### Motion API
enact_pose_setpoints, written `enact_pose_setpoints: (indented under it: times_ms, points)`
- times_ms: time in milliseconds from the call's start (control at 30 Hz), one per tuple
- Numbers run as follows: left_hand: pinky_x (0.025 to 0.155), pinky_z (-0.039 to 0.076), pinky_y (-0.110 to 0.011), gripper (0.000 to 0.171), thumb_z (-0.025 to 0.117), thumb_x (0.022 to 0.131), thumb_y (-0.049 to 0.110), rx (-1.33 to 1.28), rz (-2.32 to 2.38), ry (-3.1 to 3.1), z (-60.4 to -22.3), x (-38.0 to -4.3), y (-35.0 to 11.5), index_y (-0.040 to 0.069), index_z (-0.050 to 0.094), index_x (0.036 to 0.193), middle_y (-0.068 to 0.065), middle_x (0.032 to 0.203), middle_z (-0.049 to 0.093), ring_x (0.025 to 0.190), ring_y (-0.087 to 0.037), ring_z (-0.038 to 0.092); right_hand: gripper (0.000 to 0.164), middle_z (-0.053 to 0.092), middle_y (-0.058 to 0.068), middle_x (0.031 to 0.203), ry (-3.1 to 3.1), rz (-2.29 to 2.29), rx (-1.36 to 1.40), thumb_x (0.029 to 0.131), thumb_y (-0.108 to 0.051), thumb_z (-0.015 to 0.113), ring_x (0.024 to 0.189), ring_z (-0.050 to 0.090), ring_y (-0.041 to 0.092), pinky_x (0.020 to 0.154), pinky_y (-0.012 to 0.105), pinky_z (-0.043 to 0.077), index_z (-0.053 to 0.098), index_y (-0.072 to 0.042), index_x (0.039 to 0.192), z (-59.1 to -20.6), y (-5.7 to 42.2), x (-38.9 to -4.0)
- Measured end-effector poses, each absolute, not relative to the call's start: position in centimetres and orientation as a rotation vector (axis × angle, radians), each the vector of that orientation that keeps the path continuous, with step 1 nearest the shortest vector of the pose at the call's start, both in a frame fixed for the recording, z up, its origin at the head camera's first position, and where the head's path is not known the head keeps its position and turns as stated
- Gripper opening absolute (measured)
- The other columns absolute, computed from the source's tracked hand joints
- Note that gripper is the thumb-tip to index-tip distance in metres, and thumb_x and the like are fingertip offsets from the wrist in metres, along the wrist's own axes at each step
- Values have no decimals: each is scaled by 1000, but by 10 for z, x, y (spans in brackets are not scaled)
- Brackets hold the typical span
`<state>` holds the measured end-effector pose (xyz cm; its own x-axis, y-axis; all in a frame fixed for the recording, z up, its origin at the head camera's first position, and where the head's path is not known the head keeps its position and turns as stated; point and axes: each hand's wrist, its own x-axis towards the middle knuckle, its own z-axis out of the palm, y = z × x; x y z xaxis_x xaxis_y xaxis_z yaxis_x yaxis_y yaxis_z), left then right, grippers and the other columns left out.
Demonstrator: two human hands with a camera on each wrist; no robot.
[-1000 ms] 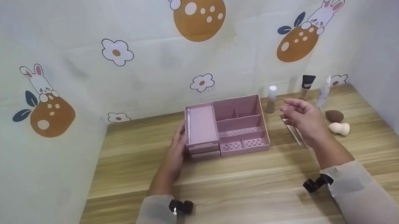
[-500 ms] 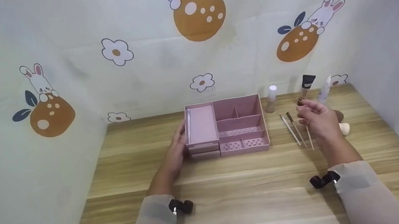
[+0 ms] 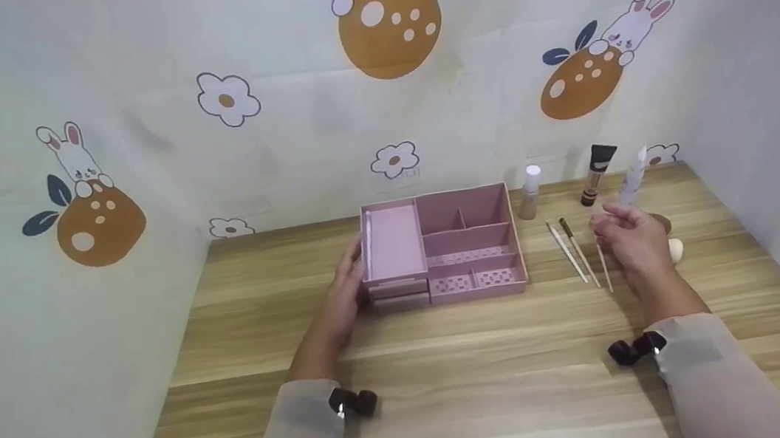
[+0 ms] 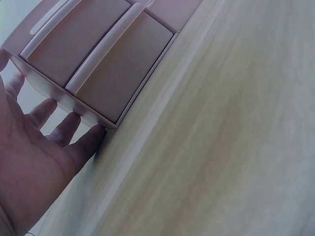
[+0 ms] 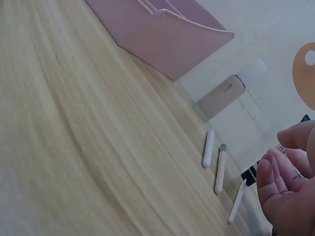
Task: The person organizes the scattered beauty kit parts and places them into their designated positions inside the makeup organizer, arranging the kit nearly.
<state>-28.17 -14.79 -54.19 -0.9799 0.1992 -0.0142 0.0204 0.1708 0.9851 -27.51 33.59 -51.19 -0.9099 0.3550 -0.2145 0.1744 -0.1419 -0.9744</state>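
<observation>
A pink desktop organizer [image 3: 471, 246], with compartments and drawers, stands on the wooden table. My left hand [image 3: 341, 292] rests on its left side; in the left wrist view the fingertips [image 4: 71, 120] touch the side wall below the drawer fronts. A slim white stick [image 3: 370, 247] lies in the organizer's top tray. Three thin sticks lie right of it: a white one [image 3: 567, 251], a dark-tipped brush [image 3: 580, 254] and a pale one [image 3: 605, 271]. Over the pale one's far end hovers my right hand [image 3: 637, 241], fingers loosely bent, thumb and forefinger apart and nothing between them.
Behind the sticks stand a small white-capped bottle [image 3: 528, 196], a black-ended tube [image 3: 598, 175] and a pale pointed tube [image 3: 633, 178]. A brown sponge [image 3: 663, 222] and a cream sponge [image 3: 676, 251] are partly hidden behind the right hand. Patterned curtains [image 3: 294, 164] border the table.
My right hand has moved right from over the first sticks, then down a little toward the pale stick, uncovering the other two. The left hand has stayed at the organizer.
</observation>
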Motion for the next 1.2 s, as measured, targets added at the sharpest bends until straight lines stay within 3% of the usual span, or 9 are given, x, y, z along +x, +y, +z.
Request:
enact_pose_setpoints:
  times_ms: [200, 467, 667, 833, 1067, 1200]
  points:
    - [137, 9, -60, 49, 40, 112, 55, 241, 1953, 2279, -541, -282, -146, 58, 32, 161, 12, 177, 27, 169, -23, 14, 34, 76, -10, 95, -2037, 2140, -620, 97, 0, 73, 83, 72, 1, 78, 18, 63, 64, -14, 128, -514, 338, -274]
    - [137, 6, -61, 49, 41, 110, 61, 202, 1956, 2256, -541, -283, -146, 61, 33, 158, 15, 177, 26, 169, -22, 11, 60, 76, -10, 107, -2192, 2000, -579, 100, -5, 73, 92, 72, -3, 83, 15, 62, 49, 1, 155, -534, 346, -283]
    - [137, 6, -60, 49, 40, 112, 58, 242, 1968, 2267, -541, -283, -145, 58, 32, 160, 14, 176, 27, 169, -21, 13, 60, 76, 8, 129, -2353, 1809, -542, 101, -11, 73, 93, 71, -7, 85, 15, 62, 50, 0, 156, -541, 350, -285]
    - [137, 8, -58, 49, 40, 113, 56, 252, 1976, 2268, -541, -282, -145, 58, 32, 161, 13, 175, 29, 168, -21, 14, 62, 67, 22, 145, -2376, 1785, -542, 99, -9, 74, 99, 72, -5, 87, 14, 61, 51, 1, 156, -542, 351, -285]
    - [137, 7, -58, 51, 38, 114, 53, 275, 1964, 2287, -541, -281, -145, 54, 30, 164, 10, 177, 27, 169, -23, 14, 65, 65, 23, 148, -2516, 1660, -547, 98, -13, 77, 95, 62, -12, 84, 6, 55, 51, 0, 156, -543, 352, -286]
    - [137, 7, -59, 52, 39, 114, 51, 271, 1977, 2271, -540, -281, -145, 50, 30, 165, 8, 178, 25, 169, -25, 13, 67, 67, 20, 147, -2588, 1582, -549, 95, -14, 79, 101, 64, -7, 84, 3, 50, 52, -1, 155, -543, 352, -287]
